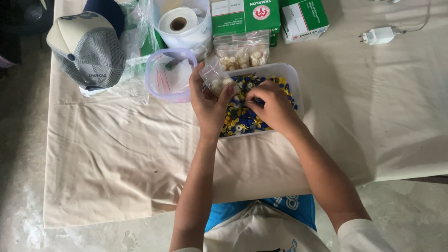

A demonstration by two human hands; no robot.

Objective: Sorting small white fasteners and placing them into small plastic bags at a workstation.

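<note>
My left hand (207, 105) holds a small clear plastic bag (215, 77) with a few white buttons in it, tilted over a clear rectangular tray (296, 84). The tray is full of blue, yellow and white buttons (240, 119). My right hand (273, 105) is in the tray, fingertips pinched together on top of the buttons; whatever it pinches is too small to make out.
A cream cloth (121, 158) covers the table. A round clear tub (169, 74) of small bags sits left of the tray, a bag of white buttons (242, 51) behind it. Further back are a tape roll (178, 22), green boxes (273, 16), a grey cap (86, 49), a white charger (380, 35).
</note>
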